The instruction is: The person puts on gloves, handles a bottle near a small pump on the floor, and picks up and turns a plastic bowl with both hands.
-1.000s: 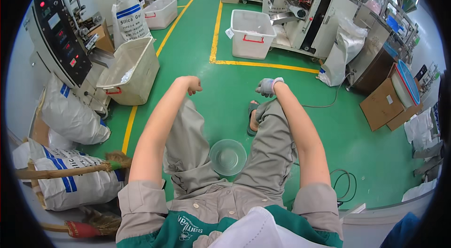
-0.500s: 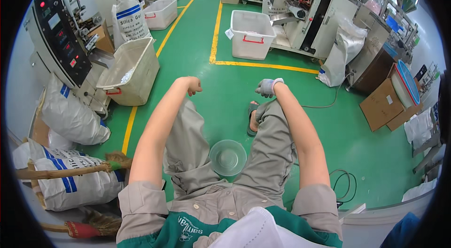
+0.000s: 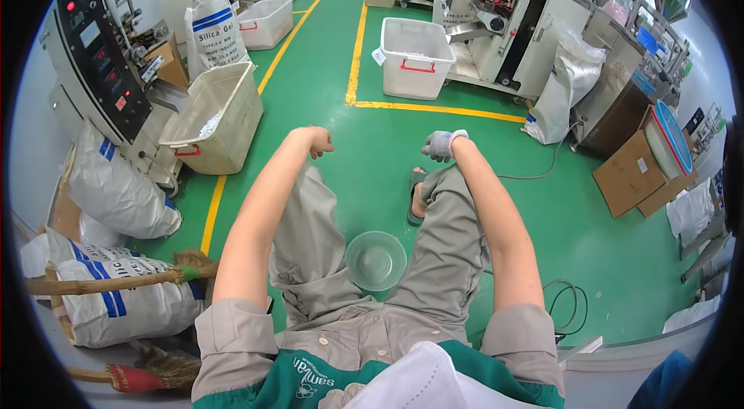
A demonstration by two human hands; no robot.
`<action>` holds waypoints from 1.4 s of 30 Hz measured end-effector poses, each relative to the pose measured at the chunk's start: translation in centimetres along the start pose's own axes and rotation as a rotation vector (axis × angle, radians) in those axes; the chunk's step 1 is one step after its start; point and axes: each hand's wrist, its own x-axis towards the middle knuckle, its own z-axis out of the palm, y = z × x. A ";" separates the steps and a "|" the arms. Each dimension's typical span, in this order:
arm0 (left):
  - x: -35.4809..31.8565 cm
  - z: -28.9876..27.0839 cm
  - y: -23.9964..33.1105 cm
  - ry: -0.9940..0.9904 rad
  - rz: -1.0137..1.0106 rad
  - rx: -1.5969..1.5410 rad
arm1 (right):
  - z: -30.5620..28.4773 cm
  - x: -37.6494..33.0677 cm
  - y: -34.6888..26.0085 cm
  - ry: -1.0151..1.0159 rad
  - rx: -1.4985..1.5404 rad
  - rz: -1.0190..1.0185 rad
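The person sits with both arms stretched forward over the knees; the left hand (image 3: 316,141) is bare and curled into a loose fist, holding nothing that shows; the right hand (image 3: 440,145) wears a grey glove and is also curled shut, and whether it grips anything cannot be told. A clear round bowl (image 3: 375,259) rests between the thighs, well short of both hands, and looks empty. A sandalled foot (image 3: 418,196) sits on the green floor (image 3: 364,138) just below the right hand. Ahead of the left hand stands a beige bin (image 3: 217,126) with red handles, holding some pale loose material; farther off, beyond the yellow line (image 3: 434,108), a white tub (image 3: 416,57) with red handles stands, its inside not visible. White sacks (image 3: 116,192) lie at the left, with a broom (image 3: 116,282) across them; a cardboard box (image 3: 628,173) stands at the right, and a black cable (image 3: 564,308) coils beside the right leg.
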 end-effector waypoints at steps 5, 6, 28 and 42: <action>-0.2 0.0 0.1 -0.002 0.002 0.001 | 0.0 0.0 0.0 -0.008 0.023 0.004; -0.2 0.0 0.2 -0.005 0.007 0.002 | 0.1 0.0 0.0 -0.008 0.024 0.005; 0.0 0.0 0.1 -0.004 0.007 -0.001 | 0.3 0.3 0.3 0.023 0.027 0.005; -0.1 0.0 0.1 0.007 -0.006 -0.004 | 0.1 0.2 0.2 -0.014 0.030 0.007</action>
